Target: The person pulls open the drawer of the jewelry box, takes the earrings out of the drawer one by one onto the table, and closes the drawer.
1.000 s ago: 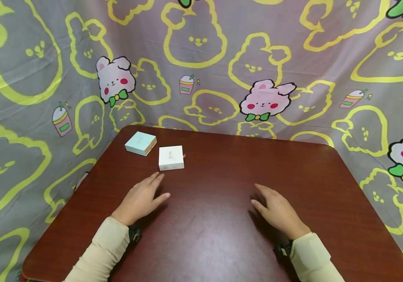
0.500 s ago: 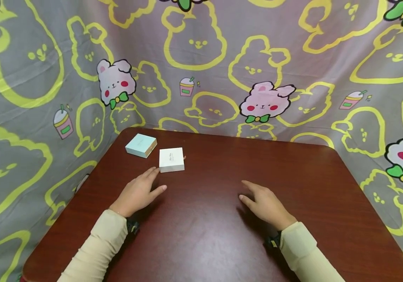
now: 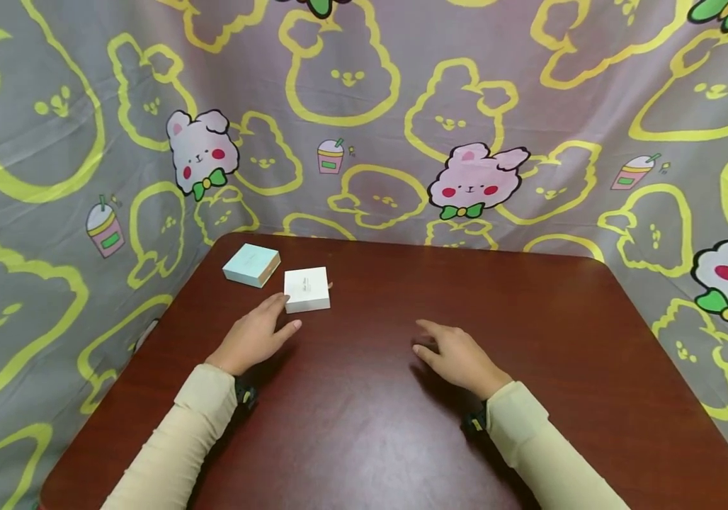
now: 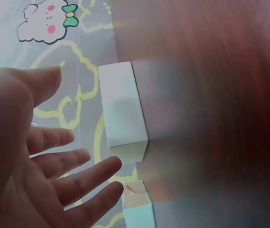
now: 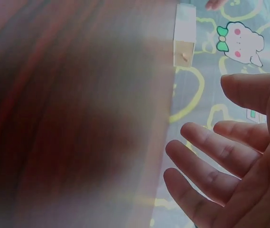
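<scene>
Left bare hand (image 3: pixel 254 336) near a flat white square box (image 3: pixel 307 289), right bare hand (image 3: pixel 462 358) well apart from it.
We see both hands released, with relaxed fingers that grasp nothing; the left fingertips are at the near left corner of the white box, but we cannot tell whether they touch it. This box lies in the far left part of a glossy, dark red-brown wooden table (image 3: pixel 530 319). Near it, farther left and back, we find a flat pale blue square box (image 3: pixel 252 264) with a brownish side. Behind hangs a grey cloth with yellow animal outlines (image 3: pixel 377 138).
</scene>
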The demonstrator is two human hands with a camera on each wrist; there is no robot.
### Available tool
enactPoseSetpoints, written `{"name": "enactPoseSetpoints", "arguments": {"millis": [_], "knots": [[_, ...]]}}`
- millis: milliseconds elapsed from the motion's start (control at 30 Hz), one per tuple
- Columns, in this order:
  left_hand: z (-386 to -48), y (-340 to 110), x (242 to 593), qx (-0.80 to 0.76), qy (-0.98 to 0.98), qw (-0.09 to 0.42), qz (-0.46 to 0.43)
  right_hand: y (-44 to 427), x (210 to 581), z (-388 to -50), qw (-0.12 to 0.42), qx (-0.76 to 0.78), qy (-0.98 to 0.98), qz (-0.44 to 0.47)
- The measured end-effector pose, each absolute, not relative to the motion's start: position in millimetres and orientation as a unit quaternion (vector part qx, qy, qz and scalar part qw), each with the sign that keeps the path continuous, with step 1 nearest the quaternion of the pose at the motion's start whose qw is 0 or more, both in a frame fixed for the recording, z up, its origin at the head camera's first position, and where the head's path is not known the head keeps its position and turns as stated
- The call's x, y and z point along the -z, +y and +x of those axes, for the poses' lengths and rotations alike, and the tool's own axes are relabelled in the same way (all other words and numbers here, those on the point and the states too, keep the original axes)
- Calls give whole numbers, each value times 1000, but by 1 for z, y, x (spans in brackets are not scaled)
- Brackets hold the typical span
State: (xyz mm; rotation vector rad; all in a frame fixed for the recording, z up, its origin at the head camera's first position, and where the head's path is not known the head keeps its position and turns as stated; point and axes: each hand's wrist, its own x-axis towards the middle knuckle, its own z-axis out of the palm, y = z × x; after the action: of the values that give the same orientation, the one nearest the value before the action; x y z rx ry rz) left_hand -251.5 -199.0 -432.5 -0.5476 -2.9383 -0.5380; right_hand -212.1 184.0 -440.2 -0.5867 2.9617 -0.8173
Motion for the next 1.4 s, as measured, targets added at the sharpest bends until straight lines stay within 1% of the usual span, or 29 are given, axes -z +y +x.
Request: {"name": "enactPoseSetpoints", "arguments": {"millis": [200, 467, 700, 800, 1167, 1300, 1400], "knots": [[-265, -195, 437, 198, -964, 58, -169, 173, 443, -223, 19, 269, 946, -178], [-281, -191, 437, 208, -965, 66, -148, 165, 443, -228, 26, 282, 939, -195], [-296, -178, 439, 200, -965, 42, -163, 173, 446, -229, 24, 282, 941, -185], [-303, -174, 440, 197, -965, 41, -166, 176, 445, -231, 24, 280, 943, -179], [-316, -185, 443, 203, -965, 41, -159, 175, 446, -236, 45, 288, 939, -180], [-320, -187, 445, 196, -967, 39, -160, 177, 447, -236, 44, 290, 938, -183], [-325, -186, 444, 193, -967, 29, -162, 179, 447, -236, 38, 289, 939, -180]]}}
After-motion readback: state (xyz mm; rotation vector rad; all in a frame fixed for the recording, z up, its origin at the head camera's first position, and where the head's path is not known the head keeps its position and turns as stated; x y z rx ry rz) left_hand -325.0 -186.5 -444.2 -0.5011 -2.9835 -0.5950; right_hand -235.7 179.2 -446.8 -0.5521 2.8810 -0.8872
